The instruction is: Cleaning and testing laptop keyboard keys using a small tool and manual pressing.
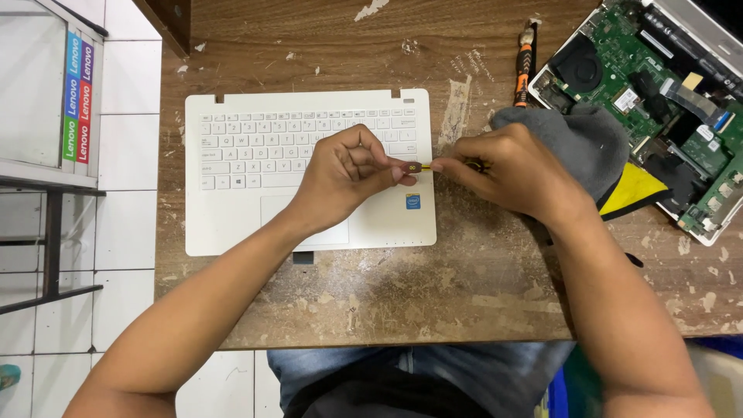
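Note:
A white laptop keyboard cover lies on a worn wooden table. Above its right side, my left hand pinches a small dark, yellow-marked tool at one end. My right hand meets it from the right, fingertips pinched on the tool's other end, which is mostly hidden by the fingers. Both hands hover just over the cover's right edge, near a small blue sticker.
An opened laptop base with a green circuit board and fan sits at the right. A grey and yellow cloth lies beside it. An orange-black screwdriver rests at the back. A metal stand is on the tiled floor, left.

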